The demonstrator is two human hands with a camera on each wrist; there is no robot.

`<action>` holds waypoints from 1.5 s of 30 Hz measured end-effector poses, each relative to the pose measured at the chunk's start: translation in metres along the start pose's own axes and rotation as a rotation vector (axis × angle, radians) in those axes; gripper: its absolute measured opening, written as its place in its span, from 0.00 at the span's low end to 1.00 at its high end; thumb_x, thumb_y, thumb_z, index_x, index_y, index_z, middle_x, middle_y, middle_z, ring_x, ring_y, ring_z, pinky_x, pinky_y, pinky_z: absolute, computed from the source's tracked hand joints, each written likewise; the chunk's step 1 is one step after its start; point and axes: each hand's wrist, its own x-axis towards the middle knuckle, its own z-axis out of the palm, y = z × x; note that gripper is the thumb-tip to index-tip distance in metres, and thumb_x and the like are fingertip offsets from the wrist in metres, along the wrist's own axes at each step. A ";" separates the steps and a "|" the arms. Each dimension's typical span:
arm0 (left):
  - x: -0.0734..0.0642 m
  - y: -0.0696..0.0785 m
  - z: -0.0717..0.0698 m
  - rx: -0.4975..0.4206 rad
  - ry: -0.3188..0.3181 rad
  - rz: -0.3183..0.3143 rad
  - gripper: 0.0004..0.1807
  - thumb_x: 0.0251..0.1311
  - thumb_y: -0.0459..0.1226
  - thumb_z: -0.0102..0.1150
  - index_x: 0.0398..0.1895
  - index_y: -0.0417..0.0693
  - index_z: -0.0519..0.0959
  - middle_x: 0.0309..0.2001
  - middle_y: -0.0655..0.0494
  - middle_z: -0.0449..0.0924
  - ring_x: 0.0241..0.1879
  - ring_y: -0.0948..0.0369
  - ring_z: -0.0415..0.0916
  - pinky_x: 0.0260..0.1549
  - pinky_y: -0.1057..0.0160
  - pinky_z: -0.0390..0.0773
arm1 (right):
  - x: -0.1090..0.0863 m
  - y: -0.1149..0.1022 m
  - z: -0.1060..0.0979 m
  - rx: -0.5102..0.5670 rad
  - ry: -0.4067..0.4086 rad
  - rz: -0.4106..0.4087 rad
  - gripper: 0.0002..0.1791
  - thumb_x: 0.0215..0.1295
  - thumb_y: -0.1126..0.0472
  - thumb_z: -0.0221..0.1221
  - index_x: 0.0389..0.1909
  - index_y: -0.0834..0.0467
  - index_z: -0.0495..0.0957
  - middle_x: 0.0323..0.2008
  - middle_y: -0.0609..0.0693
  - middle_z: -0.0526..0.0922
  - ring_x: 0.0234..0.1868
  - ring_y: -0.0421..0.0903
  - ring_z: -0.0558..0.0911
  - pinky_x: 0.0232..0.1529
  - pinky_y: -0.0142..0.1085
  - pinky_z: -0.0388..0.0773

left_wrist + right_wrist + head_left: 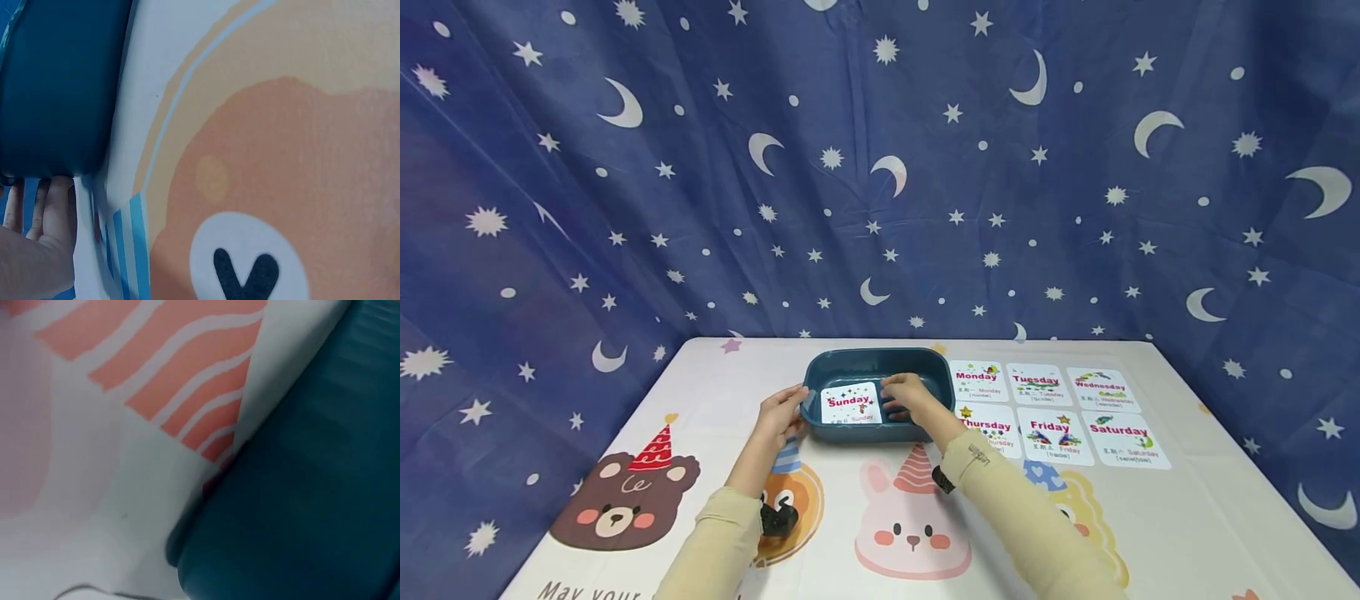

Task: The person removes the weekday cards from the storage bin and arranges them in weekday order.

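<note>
A dark teal plastic bin (850, 433) stands near the back of the table. Inside it, at the left, lies a white Sunday card (850, 403), face up. My left hand (778, 414) grips the bin's left end, thumb at the rim. In the left wrist view, the fingers of that left hand (37, 250) touch the bin's end wall (59, 94). Reaching over the front rim, my right hand (913, 398) is inside the bin with loosely bent fingers, just right of the card. Only the bin's outer wall (300, 487) shows in the right wrist view; the right hand is hidden there.
Right of the bin, cards lie in two rows: Monday (977, 382), Tuesday (1036, 386), Wednesday (1103, 390), then Thursday (991, 430), Friday (1056, 436) and Saturday (1124, 439). A cartoon-printed cloth (730, 433) covers the table. A blue starry curtain (850, 183) hangs behind.
</note>
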 end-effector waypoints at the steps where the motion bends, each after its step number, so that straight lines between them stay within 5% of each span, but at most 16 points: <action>1: 0.000 0.000 0.001 -0.001 0.000 -0.002 0.24 0.66 0.41 0.53 0.63 0.42 0.69 0.58 0.42 0.73 0.33 0.67 0.77 0.27 0.72 0.76 | 0.002 0.000 0.000 0.008 -0.001 0.014 0.20 0.69 0.64 0.49 0.59 0.67 0.69 0.54 0.63 0.74 0.48 0.55 0.79 0.44 0.41 0.80; 5: 0.001 0.001 0.003 -0.018 -0.004 -0.002 0.24 0.66 0.41 0.53 0.63 0.41 0.69 0.57 0.42 0.73 0.32 0.67 0.77 0.27 0.72 0.76 | 0.028 0.015 0.001 0.071 -0.023 0.062 0.23 0.67 0.62 0.53 0.59 0.68 0.67 0.51 0.64 0.75 0.44 0.56 0.79 0.43 0.44 0.81; 12: 0.000 0.001 0.006 -0.037 -0.005 0.009 0.24 0.66 0.39 0.53 0.63 0.38 0.69 0.57 0.39 0.73 0.31 0.67 0.77 0.26 0.72 0.77 | 0.152 0.090 0.006 0.332 -0.059 0.151 0.20 0.61 0.61 0.60 0.52 0.64 0.72 0.46 0.61 0.78 0.43 0.59 0.78 0.44 0.56 0.77; 15: 0.000 0.002 0.006 -0.032 -0.002 0.009 0.24 0.67 0.40 0.52 0.63 0.39 0.69 0.58 0.38 0.72 0.32 0.66 0.77 0.27 0.72 0.77 | 0.169 0.101 0.010 0.366 -0.032 0.176 0.13 0.59 0.64 0.58 0.46 0.62 0.74 0.39 0.56 0.79 0.38 0.54 0.80 0.41 0.53 0.78; 19: 0.001 0.003 0.008 -0.023 0.001 0.002 0.24 0.67 0.40 0.52 0.63 0.40 0.68 0.60 0.38 0.70 0.35 0.65 0.78 0.28 0.72 0.77 | 0.147 0.091 0.013 0.328 0.006 0.123 0.11 0.55 0.66 0.59 0.41 0.63 0.76 0.34 0.55 0.77 0.31 0.49 0.78 0.33 0.45 0.81; 23: 0.000 0.002 0.009 -0.013 0.002 0.000 0.24 0.67 0.40 0.51 0.64 0.40 0.68 0.61 0.37 0.70 0.37 0.64 0.77 0.29 0.72 0.77 | 0.120 0.080 0.015 0.232 0.028 0.011 0.18 0.59 0.65 0.59 0.51 0.62 0.76 0.40 0.58 0.75 0.33 0.50 0.75 0.33 0.40 0.80; 28: 0.000 0.001 0.009 -0.026 0.005 0.001 0.24 0.67 0.39 0.52 0.63 0.39 0.68 0.61 0.37 0.70 0.35 0.65 0.77 0.28 0.72 0.77 | 0.101 0.069 0.019 0.167 0.044 -0.172 0.19 0.60 0.65 0.58 0.53 0.59 0.76 0.38 0.55 0.76 0.32 0.48 0.74 0.30 0.38 0.77; 33: 0.000 0.002 0.008 -0.022 0.000 0.007 0.25 0.67 0.40 0.52 0.64 0.40 0.68 0.61 0.37 0.69 0.35 0.65 0.77 0.29 0.72 0.77 | 0.047 0.033 0.024 0.051 0.064 -0.311 0.27 0.57 0.73 0.57 0.60 0.65 0.68 0.26 0.53 0.70 0.21 0.45 0.67 0.23 0.37 0.68; 35: 0.000 0.003 0.008 -0.017 -0.002 0.013 0.25 0.67 0.40 0.51 0.64 0.40 0.67 0.61 0.37 0.69 0.36 0.64 0.78 0.30 0.72 0.78 | 0.023 0.017 0.026 0.005 0.080 -0.301 0.30 0.56 0.76 0.57 0.62 0.67 0.64 0.25 0.52 0.69 0.19 0.44 0.65 0.22 0.36 0.65; 45: 0.001 0.000 0.004 0.003 0.006 -0.006 0.24 0.68 0.41 0.50 0.65 0.41 0.67 0.62 0.38 0.68 0.36 0.64 0.77 0.29 0.73 0.77 | 0.010 0.009 0.031 -0.072 0.121 -0.354 0.30 0.55 0.80 0.52 0.61 0.66 0.66 0.27 0.50 0.67 0.23 0.42 0.65 0.21 0.28 0.65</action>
